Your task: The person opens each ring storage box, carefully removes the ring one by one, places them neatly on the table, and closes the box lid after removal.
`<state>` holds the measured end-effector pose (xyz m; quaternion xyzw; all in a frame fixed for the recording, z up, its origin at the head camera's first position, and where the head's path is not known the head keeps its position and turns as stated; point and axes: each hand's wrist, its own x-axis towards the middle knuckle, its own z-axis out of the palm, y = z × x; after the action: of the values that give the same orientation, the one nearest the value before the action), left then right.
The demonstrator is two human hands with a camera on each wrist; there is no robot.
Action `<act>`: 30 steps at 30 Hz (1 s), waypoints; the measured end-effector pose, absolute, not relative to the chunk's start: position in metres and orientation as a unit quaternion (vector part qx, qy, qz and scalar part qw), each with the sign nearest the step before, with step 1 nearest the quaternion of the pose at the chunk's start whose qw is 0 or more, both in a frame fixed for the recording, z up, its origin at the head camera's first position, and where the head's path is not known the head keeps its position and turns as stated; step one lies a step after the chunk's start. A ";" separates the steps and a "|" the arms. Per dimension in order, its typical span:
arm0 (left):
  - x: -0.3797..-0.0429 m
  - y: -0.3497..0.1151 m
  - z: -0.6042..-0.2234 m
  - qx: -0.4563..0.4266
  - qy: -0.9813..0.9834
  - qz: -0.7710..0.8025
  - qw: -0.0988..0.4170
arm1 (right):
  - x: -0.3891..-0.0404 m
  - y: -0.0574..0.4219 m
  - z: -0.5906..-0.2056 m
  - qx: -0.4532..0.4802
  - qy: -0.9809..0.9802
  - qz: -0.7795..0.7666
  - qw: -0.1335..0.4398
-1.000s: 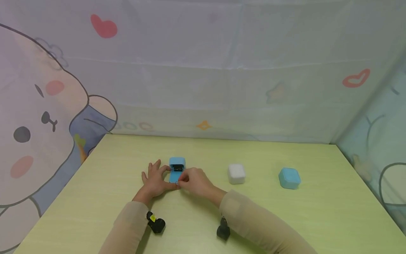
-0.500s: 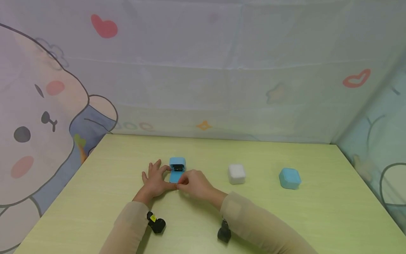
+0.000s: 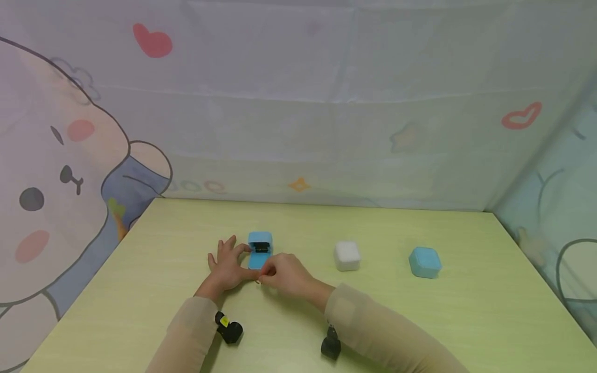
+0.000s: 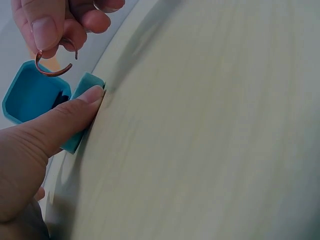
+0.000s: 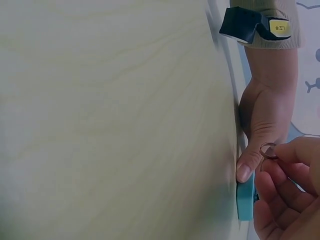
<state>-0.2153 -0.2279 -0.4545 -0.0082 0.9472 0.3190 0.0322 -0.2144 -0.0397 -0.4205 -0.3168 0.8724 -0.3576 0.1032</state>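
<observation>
A small blue ring box (image 3: 259, 237) stands with its lid up on the table, a dark insert showing inside. My left hand (image 3: 228, 269) holds it, the thumb along its front edge and the index finger at its left side. Just in front of the box, my right hand (image 3: 290, 274) pinches a thin copper-coloured ring (image 4: 54, 74) between thumb and finger. In the left wrist view the ring has a gap in its band and hangs clear of the box. Seen from the right wrist, the ring (image 5: 270, 158) is near the left thumb.
To the right on the pale table (image 3: 373, 321) stand a closed white box (image 3: 347, 256) and a closed blue box (image 3: 425, 262). A black wrist camera (image 3: 229, 329) is strapped to the left sleeve, another black camera (image 3: 331, 344) to the right. A printed cloth hangs behind.
My right hand has moved slightly toward me, taking the ring from the box's front edge to in front of the left thumb. The left hand and box keep their place.
</observation>
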 end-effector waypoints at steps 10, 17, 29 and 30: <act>-0.215 -0.228 -0.457 -0.007 0.947 0.319 0.030 | -0.214 -0.041 -0.426 -0.304 0.876 -0.355 0.118; -0.213 -0.227 -0.456 -0.007 0.947 0.321 0.030 | -0.210 -0.039 -0.423 -0.304 0.877 -0.352 0.120; -0.215 -0.227 -0.456 -0.008 0.949 0.315 0.029 | -0.205 -0.037 -0.424 -0.318 0.873 -0.350 0.123; -0.215 -0.227 -0.456 -0.008 0.949 0.314 0.029 | -0.204 -0.037 -0.424 -0.319 0.873 -0.348 0.122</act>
<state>-0.2149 -0.2267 -0.4564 -0.0076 0.9491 0.3136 0.0286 -0.2045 -0.0374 -0.4241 -0.3193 0.8730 -0.3479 0.1219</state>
